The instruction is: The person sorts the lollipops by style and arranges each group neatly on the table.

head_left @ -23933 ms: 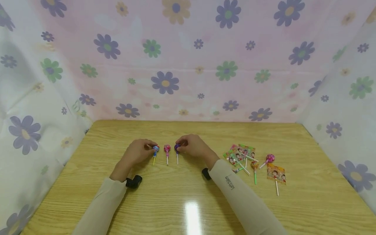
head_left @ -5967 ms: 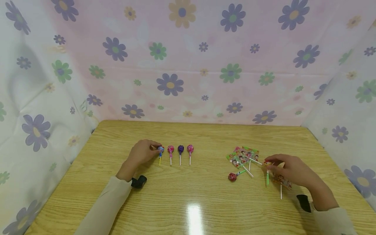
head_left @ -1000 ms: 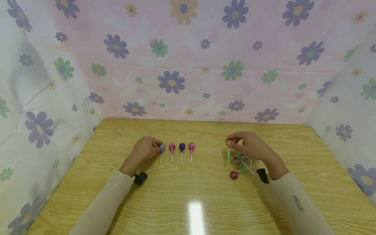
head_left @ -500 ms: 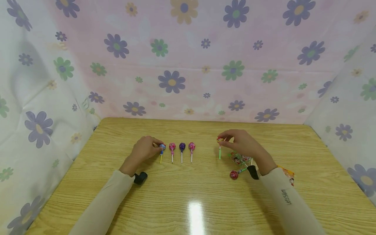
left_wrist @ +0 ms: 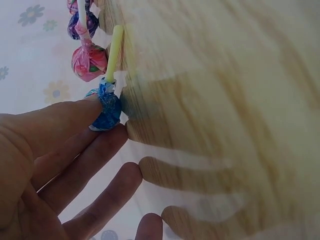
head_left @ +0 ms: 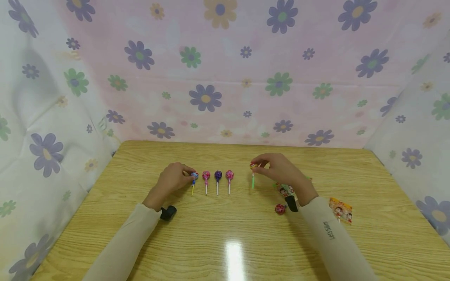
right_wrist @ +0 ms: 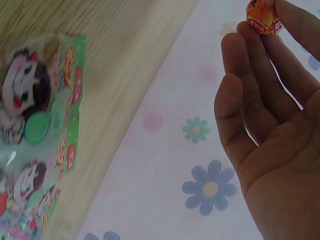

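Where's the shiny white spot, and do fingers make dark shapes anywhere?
Head view: white glare on the near part of the table; left wrist view: yes, dark finger shapes beside the left hand, shadows or reflections, I can't tell; right wrist view: none show.

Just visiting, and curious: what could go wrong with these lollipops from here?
The right hand pinches the orange lollipop by its wrapped head, so it might slip loose. The black device at that wrist looks close to the red lollipop and could knock it. The left hand pinches the blue lollipop beside a pink lollipop; a twitch might bump the two together.
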Demonstrator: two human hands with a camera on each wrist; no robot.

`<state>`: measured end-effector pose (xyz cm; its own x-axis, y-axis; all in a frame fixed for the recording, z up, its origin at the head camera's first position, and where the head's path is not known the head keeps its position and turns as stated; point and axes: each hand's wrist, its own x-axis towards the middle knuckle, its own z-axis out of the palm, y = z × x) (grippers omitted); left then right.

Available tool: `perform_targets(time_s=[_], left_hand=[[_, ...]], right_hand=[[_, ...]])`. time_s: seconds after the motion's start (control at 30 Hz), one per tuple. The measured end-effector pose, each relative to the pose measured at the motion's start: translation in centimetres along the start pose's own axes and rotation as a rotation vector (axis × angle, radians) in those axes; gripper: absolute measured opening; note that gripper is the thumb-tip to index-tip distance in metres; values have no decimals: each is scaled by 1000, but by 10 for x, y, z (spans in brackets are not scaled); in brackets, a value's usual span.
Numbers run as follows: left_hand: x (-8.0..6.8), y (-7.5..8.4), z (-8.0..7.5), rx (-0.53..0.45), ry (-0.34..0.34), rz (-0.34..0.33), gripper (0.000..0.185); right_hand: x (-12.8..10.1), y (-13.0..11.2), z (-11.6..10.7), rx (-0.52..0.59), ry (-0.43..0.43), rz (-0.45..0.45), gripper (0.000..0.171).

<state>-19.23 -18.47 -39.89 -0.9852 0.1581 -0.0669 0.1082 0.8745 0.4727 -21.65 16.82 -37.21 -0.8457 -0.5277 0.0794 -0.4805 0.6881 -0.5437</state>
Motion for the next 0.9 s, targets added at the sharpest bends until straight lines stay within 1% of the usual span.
perform_targets(time_s=[0.17,0.37,0.5,0.73,0.9], left_hand=[[1,-1,0,8,-1,-4,31],[1,-1,1,9,-3,0,31],[1,-1,2,7,-3,3,31],[2,-3,3,10,-4,6,31],[2,-3,3,8,-5,-2,32]], right_hand=[[9,-3,6,-12,-2,-24,31],[18,-10,11,2,-11,-32,31],[24,-10,18,13,-7,-55,33],[24,-9,26,27,-38,-2,33],[24,-9,28,16,-44,1,33]])
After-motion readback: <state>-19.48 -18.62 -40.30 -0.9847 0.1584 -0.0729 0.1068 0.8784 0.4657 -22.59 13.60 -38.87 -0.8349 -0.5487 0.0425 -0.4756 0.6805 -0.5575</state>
